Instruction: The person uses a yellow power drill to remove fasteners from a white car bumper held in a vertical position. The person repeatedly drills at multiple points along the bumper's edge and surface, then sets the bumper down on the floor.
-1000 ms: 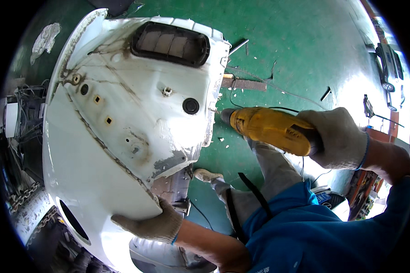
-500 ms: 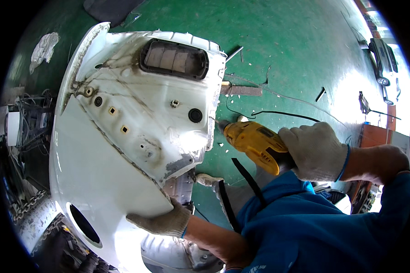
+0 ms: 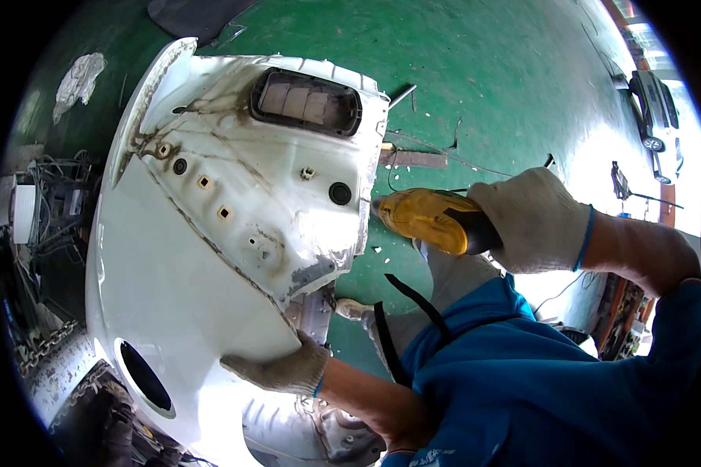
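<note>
A large white car body panel (image 3: 187, 257) fills the left and middle, with a worn, rust-marked inner face showing round holes, square inserts and a dark vent frame (image 3: 308, 101). My left hand (image 3: 284, 367), in a pale knitted glove, grips the panel's lower right edge. In my gloved right hand (image 3: 533, 222) is a yellow and black power drill (image 3: 428, 219), held level by its rear handle. Its nose points left at the panel's right edge. The drill's tip lies against or very near that edge; contact cannot be made out.
Green floor (image 3: 475, 70) with small white scraps surrounds the panel. A wooden block (image 3: 420, 159) and a cable lie beyond its right edge. Tangled metal parts (image 3: 58, 202) and a chain (image 3: 47, 346) are at left. Parked cars (image 3: 654, 113) stand far right.
My right hand has raised the drill and brought its nose left, up to the panel's edge. The view has shifted slightly. My left hand keeps its place on the panel.
</note>
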A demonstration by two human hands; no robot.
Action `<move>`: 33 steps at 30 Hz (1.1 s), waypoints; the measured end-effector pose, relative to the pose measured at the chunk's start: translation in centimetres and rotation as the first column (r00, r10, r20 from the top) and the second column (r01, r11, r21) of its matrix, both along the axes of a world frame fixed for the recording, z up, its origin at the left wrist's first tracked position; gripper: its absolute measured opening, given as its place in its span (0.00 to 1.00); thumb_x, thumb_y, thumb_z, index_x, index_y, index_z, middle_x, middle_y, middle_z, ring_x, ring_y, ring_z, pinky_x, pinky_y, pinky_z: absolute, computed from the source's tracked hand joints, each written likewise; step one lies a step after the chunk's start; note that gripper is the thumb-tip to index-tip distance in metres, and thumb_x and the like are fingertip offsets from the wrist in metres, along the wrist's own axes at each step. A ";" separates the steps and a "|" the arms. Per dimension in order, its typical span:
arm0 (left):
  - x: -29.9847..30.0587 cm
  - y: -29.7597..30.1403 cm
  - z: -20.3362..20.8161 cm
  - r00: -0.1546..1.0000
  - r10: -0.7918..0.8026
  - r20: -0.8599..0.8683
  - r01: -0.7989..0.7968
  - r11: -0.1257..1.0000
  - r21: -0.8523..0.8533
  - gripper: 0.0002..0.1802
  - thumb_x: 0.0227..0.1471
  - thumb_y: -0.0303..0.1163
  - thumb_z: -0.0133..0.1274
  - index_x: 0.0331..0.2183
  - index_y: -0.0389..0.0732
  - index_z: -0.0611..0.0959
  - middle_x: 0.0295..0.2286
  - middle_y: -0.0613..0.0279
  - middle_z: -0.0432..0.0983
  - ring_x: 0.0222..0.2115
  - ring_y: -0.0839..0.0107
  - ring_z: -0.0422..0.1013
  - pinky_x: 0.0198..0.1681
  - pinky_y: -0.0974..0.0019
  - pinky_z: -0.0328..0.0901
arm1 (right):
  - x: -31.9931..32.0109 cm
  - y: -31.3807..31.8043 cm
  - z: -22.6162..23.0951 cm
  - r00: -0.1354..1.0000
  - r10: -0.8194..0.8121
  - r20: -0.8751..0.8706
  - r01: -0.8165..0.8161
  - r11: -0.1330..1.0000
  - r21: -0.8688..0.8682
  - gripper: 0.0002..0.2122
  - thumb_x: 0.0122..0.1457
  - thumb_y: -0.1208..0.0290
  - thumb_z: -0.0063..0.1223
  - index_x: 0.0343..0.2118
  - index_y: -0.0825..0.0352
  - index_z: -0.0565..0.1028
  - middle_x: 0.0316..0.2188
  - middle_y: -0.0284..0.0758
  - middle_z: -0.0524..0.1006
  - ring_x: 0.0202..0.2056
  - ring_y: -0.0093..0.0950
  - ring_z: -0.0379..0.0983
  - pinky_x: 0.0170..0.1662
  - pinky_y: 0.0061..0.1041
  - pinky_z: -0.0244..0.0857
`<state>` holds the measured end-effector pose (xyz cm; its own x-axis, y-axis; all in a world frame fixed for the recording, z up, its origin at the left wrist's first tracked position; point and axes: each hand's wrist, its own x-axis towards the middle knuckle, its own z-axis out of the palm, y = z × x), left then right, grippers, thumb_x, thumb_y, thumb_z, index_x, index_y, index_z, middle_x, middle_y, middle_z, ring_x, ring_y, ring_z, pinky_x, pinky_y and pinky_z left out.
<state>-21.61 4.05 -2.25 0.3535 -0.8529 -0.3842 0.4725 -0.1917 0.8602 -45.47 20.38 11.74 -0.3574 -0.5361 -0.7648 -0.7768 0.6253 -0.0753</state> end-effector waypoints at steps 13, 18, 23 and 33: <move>2.6 0.7 -3.4 0.784 -0.118 0.610 0.232 0.966 -0.112 0.56 0.34 0.39 0.74 0.60 0.28 0.66 0.56 0.39 0.68 0.57 0.49 0.67 0.60 0.52 0.66 | -0.6 -0.3 0.2 0.985 -0.172 -0.007 0.172 0.985 0.002 0.18 0.49 0.71 0.62 0.44 0.68 0.75 0.30 0.43 0.82 0.33 0.39 0.82 0.41 0.35 0.78; 4.4 1.2 -4.4 0.453 -0.062 0.890 0.379 0.916 -0.129 0.58 0.29 0.39 0.76 0.60 0.28 0.67 0.56 0.39 0.68 0.56 0.48 0.67 0.60 0.52 0.66 | -0.4 -0.2 -0.6 0.982 -0.190 -0.005 0.189 0.978 -0.090 0.18 0.44 0.75 0.59 0.42 0.71 0.76 0.27 0.46 0.81 0.32 0.42 0.81 0.39 0.36 0.77; 0.3 0.3 -0.7 0.975 -0.053 0.214 0.062 0.997 -0.036 0.57 0.30 0.39 0.76 0.59 0.28 0.67 0.57 0.40 0.67 0.57 0.49 0.67 0.61 0.52 0.64 | -0.1 1.5 -0.6 0.948 -0.318 0.019 0.317 0.935 -0.156 0.19 0.43 0.77 0.57 0.42 0.71 0.77 0.27 0.48 0.81 0.31 0.44 0.81 0.39 0.36 0.77; 1.5 -0.1 -1.6 0.994 -0.101 0.052 0.099 0.995 0.030 0.54 0.38 0.35 0.71 0.63 0.31 0.62 0.58 0.46 0.64 0.53 0.56 0.69 0.49 0.54 0.75 | 0.5 1.4 -0.1 0.961 0.232 -0.152 -0.238 0.971 -0.020 0.17 0.52 0.64 0.66 0.40 0.68 0.76 0.25 0.38 0.81 0.26 0.30 0.81 0.28 0.29 0.77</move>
<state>-20.12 3.91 -3.83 0.2878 -0.8745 -0.3905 0.4032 -0.2592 0.8776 -44.96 21.74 11.60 -0.3255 -0.6456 -0.6908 -0.9056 0.4229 0.0314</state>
